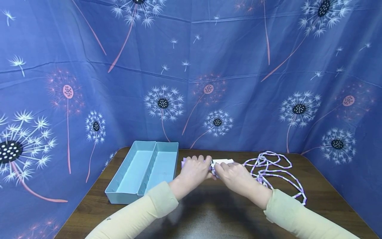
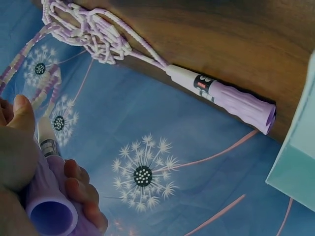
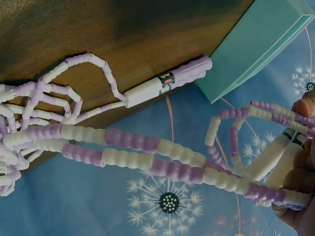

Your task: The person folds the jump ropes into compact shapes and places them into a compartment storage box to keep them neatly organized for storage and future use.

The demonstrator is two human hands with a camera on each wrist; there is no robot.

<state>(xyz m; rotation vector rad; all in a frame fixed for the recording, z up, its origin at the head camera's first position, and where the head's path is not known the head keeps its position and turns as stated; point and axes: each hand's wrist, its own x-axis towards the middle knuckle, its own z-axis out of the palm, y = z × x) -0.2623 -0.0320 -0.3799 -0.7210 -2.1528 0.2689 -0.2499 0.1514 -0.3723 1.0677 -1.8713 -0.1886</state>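
Over the table's middle, my left hand (image 1: 194,171) grips a pair of ridged purple jump rope handles (image 2: 43,189), held side by side; one hollow end faces the left wrist camera. Close beside it, my right hand (image 1: 235,177) holds strands of purple-and-white beaded rope (image 3: 177,171) near the handles' white cones (image 3: 268,157). From the right hand the strands run to a tangled heap of beaded rope (image 1: 270,171) on the table at right. Another jump rope handle (image 2: 243,104), purple with a white cone and black band, lies on the table behind the hands.
Two long light-blue trays (image 1: 122,198) stand side by side on the left of the dark wooden table (image 1: 206,219). A blue dandelion-print cloth (image 1: 238,99) hangs behind the table and along its sides.
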